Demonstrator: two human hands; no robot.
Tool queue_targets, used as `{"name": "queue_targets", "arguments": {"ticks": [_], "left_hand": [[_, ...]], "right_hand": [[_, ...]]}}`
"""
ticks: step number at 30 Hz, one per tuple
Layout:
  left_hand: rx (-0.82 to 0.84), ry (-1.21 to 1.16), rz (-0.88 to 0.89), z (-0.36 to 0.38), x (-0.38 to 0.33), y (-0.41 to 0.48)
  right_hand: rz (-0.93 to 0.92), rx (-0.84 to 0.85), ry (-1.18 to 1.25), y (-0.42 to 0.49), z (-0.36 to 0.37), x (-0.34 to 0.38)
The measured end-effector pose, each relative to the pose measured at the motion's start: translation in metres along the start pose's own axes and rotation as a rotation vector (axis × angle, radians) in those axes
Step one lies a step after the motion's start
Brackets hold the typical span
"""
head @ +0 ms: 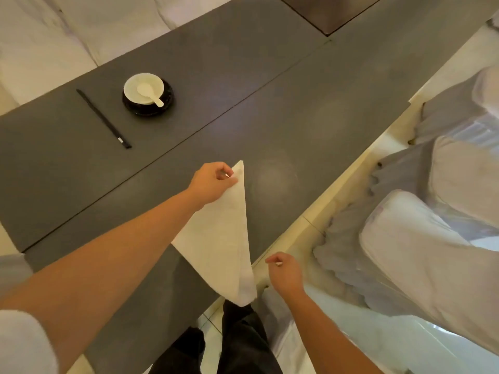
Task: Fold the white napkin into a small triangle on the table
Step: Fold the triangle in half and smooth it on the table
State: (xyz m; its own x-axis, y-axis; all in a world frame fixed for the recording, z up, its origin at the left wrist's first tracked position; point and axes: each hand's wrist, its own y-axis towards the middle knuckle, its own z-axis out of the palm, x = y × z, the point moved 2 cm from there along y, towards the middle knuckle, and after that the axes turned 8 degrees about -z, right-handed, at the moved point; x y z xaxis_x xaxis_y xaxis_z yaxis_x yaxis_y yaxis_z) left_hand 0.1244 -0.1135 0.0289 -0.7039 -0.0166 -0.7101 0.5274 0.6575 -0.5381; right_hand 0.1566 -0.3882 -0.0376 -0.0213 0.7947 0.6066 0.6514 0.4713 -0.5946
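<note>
The white napkin [225, 236] lies folded in a long triangle on the dark grey table [297, 109], its near tip hanging over the table's front edge. My left hand [213, 182] pinches the napkin's far tip between thumb and fingers. My right hand [285, 271] hovers beside the near tip, just off the table edge, fingers curled with nothing visible in them and not touching the cloth.
A white bowl with a spoon [144, 89] sits on a black saucer at the far left, with black chopsticks [104, 118] beside it. Covered chairs [432, 238] stand to the right of the table. My dark trousers [243, 341] show below the edge.
</note>
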Motion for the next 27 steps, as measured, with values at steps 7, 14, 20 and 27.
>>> {"name": "queue_targets", "arguments": {"ticks": [7,14,20,27], "left_hand": [[-0.118,-0.033,-0.15,0.034,0.009,0.045],[-0.196,-0.178,-0.217,0.034,0.024,0.073],[-0.18,-0.176,-0.243,0.054,0.03,0.088],[-0.181,-0.061,-0.244,0.058,0.031,0.084]], "right_hand": [[-0.086,0.235,0.209,0.055,-0.017,0.072],[-0.111,0.177,0.24,0.119,0.004,0.107],[-0.13,0.081,0.123,0.164,0.01,0.121],[-0.231,0.057,-0.018,0.188,-0.001,0.129]]}}
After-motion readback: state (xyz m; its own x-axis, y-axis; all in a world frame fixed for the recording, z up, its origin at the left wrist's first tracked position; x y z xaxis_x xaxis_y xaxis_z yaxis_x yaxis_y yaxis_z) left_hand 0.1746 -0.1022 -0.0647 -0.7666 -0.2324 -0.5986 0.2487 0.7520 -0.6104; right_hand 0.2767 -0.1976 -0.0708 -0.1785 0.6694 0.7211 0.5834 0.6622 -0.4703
